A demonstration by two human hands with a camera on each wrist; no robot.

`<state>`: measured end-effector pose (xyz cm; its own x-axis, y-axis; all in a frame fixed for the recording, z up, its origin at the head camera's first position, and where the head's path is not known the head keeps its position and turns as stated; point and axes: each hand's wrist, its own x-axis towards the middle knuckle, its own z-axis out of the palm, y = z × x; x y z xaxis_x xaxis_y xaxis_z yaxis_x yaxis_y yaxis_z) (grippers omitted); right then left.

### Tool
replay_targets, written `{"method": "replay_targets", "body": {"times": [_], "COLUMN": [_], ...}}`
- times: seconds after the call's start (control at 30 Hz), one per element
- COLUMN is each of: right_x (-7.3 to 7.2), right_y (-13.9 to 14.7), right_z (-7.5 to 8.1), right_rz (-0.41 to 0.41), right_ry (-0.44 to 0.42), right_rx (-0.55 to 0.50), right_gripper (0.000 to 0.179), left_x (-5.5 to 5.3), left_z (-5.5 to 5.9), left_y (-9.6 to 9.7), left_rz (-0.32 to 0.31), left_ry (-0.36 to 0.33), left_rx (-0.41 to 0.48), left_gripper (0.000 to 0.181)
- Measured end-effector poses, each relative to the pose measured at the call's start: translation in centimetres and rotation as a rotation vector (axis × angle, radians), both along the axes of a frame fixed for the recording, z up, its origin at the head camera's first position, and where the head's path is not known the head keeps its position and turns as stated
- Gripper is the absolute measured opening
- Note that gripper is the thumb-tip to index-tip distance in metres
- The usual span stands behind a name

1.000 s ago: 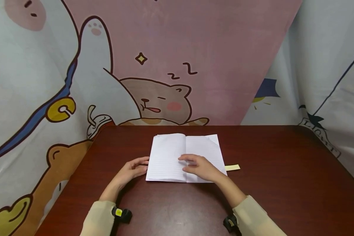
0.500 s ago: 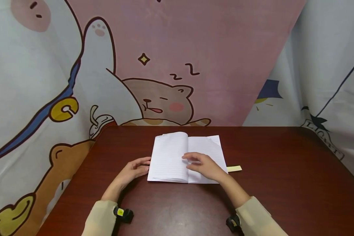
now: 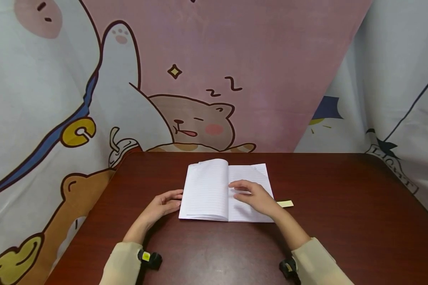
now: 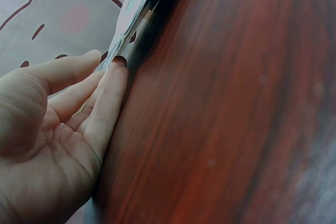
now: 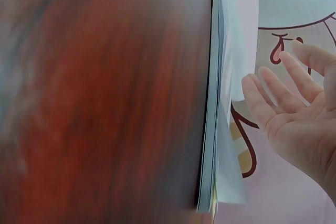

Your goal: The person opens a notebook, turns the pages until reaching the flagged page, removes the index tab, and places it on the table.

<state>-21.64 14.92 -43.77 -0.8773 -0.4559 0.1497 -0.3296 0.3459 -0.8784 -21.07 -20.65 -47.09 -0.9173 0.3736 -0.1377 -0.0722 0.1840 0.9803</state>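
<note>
Notebook (image 3: 203, 190) lies spread on the table (image 3: 342, 206), near the far edge and somewhat closer to the left edge than to the right; from my remote seat I see lined white pages on either side of the spine, the left ones arching up beside it; a pale yellow strip (image 3: 286, 204) juts from the notebook's right side, pointing toward the table's right edge.

I have the left hand (image 3: 160, 206) at the notebook's left side, fingers extended and relaxed, tips against that side without clasping it; in the left wrist view the thumb stands apart from the fingers.

I have the right hand (image 3: 256, 198) over the right page, fingers loosely spread and slightly bent, with nothing in its hold; whether a fingertip grazes the paper I cannot tell; cream sleeves cover both forearms; beyond the table's far edge hangs a printed cloth (image 3: 271, 79) with a sleeping bear (image 3: 207, 122).
</note>
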Motion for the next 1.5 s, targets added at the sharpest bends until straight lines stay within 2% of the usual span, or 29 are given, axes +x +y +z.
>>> {"method": "replay_targets", "body": {"times": [0.2,0.53,0.77,0.97,1.27,1.5], "right_x": [-0.1,-0.1,-0.3,-0.4,-0.4,-0.3], "right_y": [1.0,2.7,4.2,5.5,6.5,6.7], "right_z": [0.0,0.4,0.4,0.3,0.0,0.1], "right_rz": [-0.012,-0.094,-0.182,-0.250,-0.339,-0.362], "right_ry": [0.018,0.044,0.066,0.064,0.040,-0.060], "right_rx": [-0.019,0.001,0.064,0.070,0.076,0.143], "right_gripper": [0.033,0.032,0.031,0.034,0.041,0.049], "left_x": [0.0,0.0,-0.1,-0.1,-0.1,-0.1], "left_z": [0.0,0.0,0.0,-0.1,-0.1,-0.1], "left_y": [0.1,0.1,0.0,-0.1,-0.2,0.0], "left_rz": [0.004,0.004,0.001,0.001,-0.014,-0.004], "left_ry": [0.005,-0.004,-0.001,0.005,0.018,0.003], "left_rx": [-0.010,-0.002,0.002,-0.001,0.008,0.009], "left_gripper": [0.054,0.053,0.054,0.054,0.054,0.053]}}
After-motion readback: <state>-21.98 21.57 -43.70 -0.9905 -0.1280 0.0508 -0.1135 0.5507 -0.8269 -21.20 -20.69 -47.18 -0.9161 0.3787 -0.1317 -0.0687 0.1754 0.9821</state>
